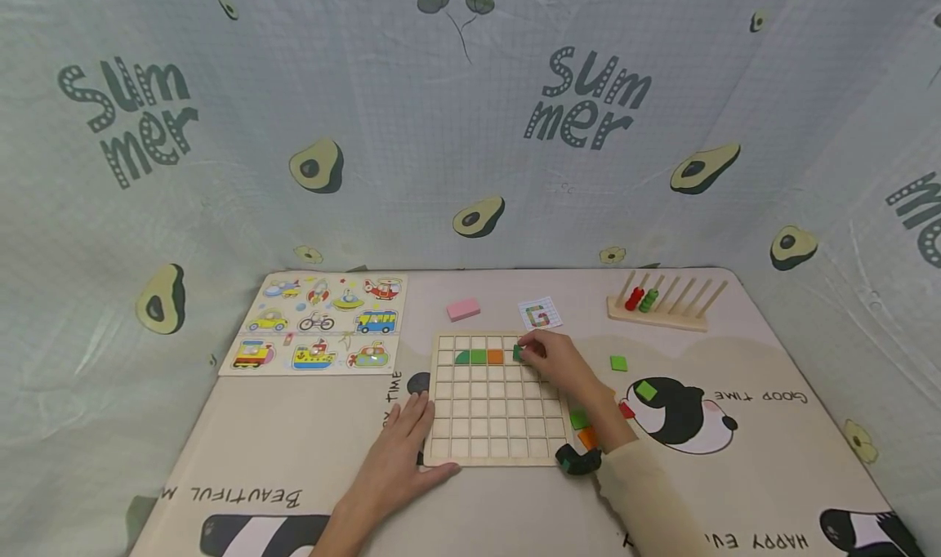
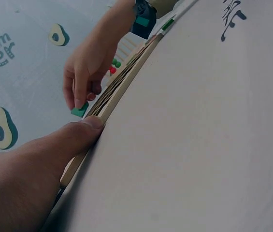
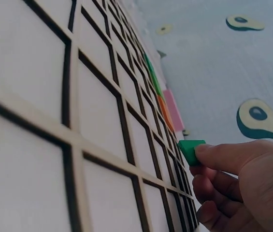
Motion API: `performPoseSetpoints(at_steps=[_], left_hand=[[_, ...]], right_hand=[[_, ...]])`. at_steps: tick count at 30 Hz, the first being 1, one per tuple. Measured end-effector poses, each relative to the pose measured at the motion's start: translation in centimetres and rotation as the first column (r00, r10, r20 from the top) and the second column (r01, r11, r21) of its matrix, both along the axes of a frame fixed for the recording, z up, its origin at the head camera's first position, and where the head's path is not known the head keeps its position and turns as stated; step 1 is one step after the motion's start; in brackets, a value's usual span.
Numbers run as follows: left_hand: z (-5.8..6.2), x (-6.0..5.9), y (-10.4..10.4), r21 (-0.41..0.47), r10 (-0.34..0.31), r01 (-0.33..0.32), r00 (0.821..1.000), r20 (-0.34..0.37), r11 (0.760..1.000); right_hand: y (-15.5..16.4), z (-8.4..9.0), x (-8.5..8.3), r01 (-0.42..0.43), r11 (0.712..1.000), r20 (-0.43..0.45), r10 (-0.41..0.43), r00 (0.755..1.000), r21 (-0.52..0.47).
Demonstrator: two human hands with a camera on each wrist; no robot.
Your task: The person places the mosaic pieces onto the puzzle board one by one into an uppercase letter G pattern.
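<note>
At frame centre, the right hand [image 1: 553, 359] pinching the green tile [image 1: 518, 352] should lower it squarely into its cell while the flat left hand [image 1: 400, 451] steadies the grid board [image 1: 494, 451].

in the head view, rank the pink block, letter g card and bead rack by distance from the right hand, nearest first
1. letter G card, just behind the right hand.
2. pink block, back and to the left.
3. bead rack, far back right.
</note>
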State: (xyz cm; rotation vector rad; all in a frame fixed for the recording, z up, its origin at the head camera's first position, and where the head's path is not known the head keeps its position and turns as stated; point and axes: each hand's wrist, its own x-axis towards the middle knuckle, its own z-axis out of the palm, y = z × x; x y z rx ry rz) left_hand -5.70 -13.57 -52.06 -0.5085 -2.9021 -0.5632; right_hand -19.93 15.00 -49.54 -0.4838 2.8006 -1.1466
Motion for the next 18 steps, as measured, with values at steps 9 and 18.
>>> performPoseSetpoints(at_steps=[9,18], left_hand=[[0.1,0.1,0.1,0.000,0.003,-0.003,1.000,0.012,1.000],[0.0,0.1,0.0,0.000,-0.006,0.006,1.000,-0.009,1.000]], right_hand=[[-1.0,-0.7,0.1,-0.014,1.000,-0.022,0.014,1.000,0.021],[-1.4,-0.6,0.2,-0.026,0.997,-0.126,0.036,0.991,0.077]])
